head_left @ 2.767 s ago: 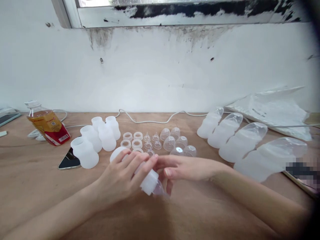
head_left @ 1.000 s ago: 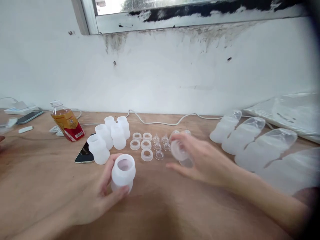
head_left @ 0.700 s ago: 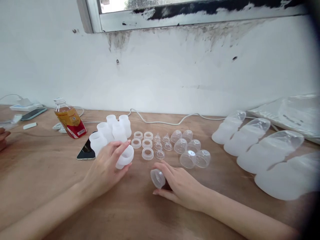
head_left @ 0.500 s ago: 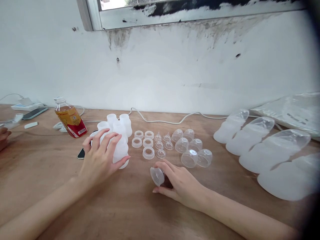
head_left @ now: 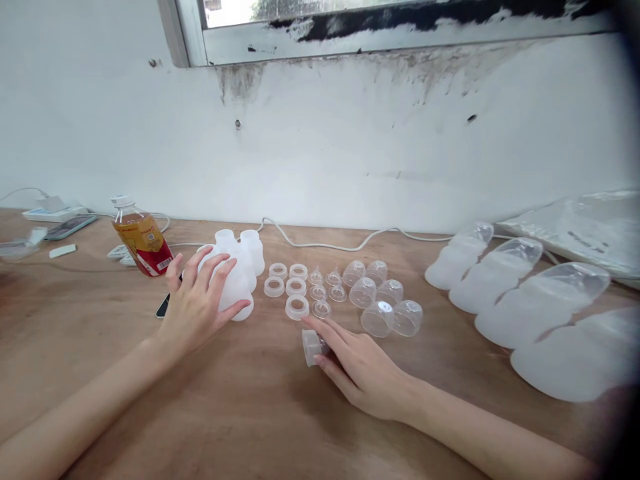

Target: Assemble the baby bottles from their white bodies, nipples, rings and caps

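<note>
My left hand (head_left: 195, 307) reaches over a group of frosted white bottles (head_left: 237, 273), fingers spread and bent around the nearest ones; whether it grips one is hard to see. In my right hand (head_left: 355, 363) a translucent ring (head_left: 311, 348) is pinched on its side, with a clear part behind it partly hidden by the fingers. Just beyond lie several white rings (head_left: 297, 307), clear nipples (head_left: 321, 309) and clear dome caps (head_left: 377, 319), grouped in rows on the wooden table (head_left: 240, 413).
Several capped bottles (head_left: 530, 300) stand at the right, before a plastic-wrapped pack (head_left: 580, 227). At the left are a drink bottle (head_left: 143, 237), a phone (head_left: 70, 227) and a power strip (head_left: 55, 213). A white cable (head_left: 325, 245) runs along the wall.
My left hand has shifted slightly left and up, with the nearest white bottle. The ring in my right hand has turned more sideways. A person's hand at the far left edge has gone from view.
</note>
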Demonstrator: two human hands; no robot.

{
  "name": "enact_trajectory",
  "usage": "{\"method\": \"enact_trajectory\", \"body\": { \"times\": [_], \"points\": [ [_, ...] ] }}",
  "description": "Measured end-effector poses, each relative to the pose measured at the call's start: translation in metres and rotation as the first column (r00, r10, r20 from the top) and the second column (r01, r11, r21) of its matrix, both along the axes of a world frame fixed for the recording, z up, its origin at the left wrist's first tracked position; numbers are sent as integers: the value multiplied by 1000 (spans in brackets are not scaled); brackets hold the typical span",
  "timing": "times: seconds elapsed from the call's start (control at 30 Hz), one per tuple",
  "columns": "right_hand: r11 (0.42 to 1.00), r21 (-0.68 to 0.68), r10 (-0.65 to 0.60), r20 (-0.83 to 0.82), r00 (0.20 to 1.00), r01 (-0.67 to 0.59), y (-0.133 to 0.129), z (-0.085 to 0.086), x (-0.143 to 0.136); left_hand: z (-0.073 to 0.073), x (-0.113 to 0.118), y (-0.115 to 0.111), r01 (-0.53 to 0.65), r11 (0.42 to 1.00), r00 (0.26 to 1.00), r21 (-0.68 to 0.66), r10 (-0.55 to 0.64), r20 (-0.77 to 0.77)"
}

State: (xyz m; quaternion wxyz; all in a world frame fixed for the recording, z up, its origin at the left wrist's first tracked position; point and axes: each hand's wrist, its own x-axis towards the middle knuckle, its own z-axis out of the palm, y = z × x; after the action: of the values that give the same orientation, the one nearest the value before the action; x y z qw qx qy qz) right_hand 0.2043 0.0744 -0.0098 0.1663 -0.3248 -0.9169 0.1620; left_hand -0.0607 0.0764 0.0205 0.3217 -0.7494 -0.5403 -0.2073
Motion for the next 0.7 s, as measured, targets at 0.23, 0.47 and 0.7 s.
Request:
{"method": "enact_trajectory", "body": {
  "times": [0.23, 0.47, 0.7],
  "points": [
    [989, -135, -77, -113, 991, 61, 4, 1, -2, -4, 49, -28, 329, 934, 944, -137, -329, 24],
    [980, -197, -61, -219, 974, 17, 11, 1, -2, -31, 95, -22, 529, 768, 846, -361, -446, 291],
    [902, -268, 283, -228, 932, -340, 14, 10, 4, 0, 87, -33, 513, 552, 856, -658, -268, 442]
  ]
}}
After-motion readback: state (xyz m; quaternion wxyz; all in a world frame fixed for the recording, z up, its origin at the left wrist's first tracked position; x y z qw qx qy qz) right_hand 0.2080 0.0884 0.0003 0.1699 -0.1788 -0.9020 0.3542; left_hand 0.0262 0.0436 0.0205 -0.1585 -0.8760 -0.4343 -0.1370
